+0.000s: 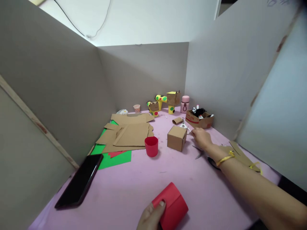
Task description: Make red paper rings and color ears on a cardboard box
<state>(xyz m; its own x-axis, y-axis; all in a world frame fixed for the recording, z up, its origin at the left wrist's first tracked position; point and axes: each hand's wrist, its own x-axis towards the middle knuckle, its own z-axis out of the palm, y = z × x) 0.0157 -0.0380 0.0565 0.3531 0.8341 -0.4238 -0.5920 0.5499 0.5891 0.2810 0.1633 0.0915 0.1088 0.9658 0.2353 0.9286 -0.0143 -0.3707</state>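
Head view: left hand [151,216] clamps a red paper tube [174,204]; right hand [202,138] is at white-handled scissors [183,125], grip unclear; seemingly a tool-fetching step, next calling for a secure finger-hold.

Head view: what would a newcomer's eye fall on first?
Probably the bright red roll in the left hand, at the bottom centre, and a similar red cylinder standing beyond it, left of the cardboard box. Next, the yellow spotted models at the table's far end, near the back partition.
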